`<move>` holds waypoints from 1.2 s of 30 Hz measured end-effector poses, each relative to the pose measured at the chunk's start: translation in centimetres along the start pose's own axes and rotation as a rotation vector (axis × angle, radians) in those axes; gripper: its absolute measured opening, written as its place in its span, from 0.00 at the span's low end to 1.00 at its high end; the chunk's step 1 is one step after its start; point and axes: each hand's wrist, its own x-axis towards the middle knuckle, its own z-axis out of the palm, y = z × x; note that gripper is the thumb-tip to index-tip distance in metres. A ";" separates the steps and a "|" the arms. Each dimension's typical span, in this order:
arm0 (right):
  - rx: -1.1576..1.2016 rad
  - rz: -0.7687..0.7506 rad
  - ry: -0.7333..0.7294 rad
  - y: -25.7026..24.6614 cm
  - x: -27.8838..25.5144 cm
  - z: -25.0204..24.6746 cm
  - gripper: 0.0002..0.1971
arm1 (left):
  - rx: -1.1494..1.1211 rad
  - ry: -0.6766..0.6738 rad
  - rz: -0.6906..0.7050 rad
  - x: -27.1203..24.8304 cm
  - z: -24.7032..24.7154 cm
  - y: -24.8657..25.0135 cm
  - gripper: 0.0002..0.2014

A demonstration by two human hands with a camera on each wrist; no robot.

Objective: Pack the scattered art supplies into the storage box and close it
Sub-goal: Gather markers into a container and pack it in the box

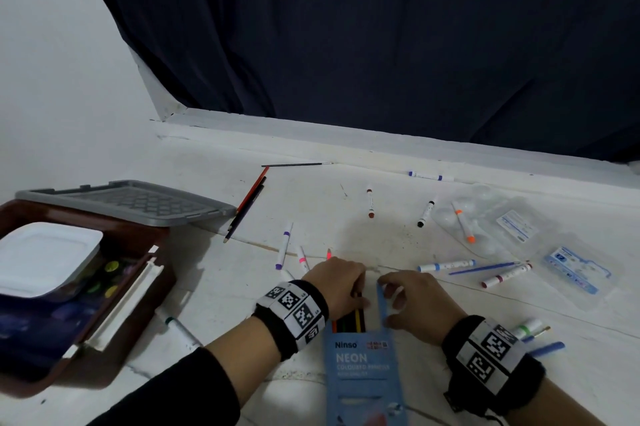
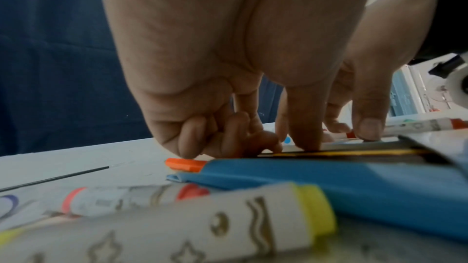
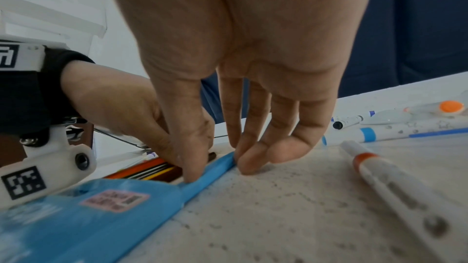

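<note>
Blue pencil box (image 1: 363,373) laid lengthwise away from the person, open end far, flap pinched by right hand (image 1: 412,301), pencils (image 1: 349,320) gripped by curled left hand (image 1: 337,281).

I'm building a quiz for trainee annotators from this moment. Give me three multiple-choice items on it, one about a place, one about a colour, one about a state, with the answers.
1. Where does the grey lid lie?
A. behind the storage box, on the left
B. under the pencil box
C. on the far right by the clear packaging

2. What colour is the coloured-pencil box?
A. red
B. blue
C. green

3. What state is the pencil box in?
A. sealed shut
B. crushed flat and empty
C. open at the far end, pencils showing

Answers:
1 A: the head view shows the lid past the brown storage box.
2 B: its printed face is blue in all views.
3 C: the right hand pinches the flap while the left hand rests on the pencils.
</note>
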 end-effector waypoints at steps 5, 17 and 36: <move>-0.029 0.001 -0.008 -0.3 0.2 0.0 0.29 | 0.129 0.035 0.006 -0.2 0.0 0.1 0.17; -0.220 0.041 -0.108 -1.1 1.5 -0.9 0.28 | 0.109 0.007 0.027 -1.7 -1.3 -0.7 0.24; -0.117 -0.303 0.068 -8.5 14.2 -3.2 0.07 | 0.002 0.227 -0.560 -3.4 -5.3 -11.9 0.28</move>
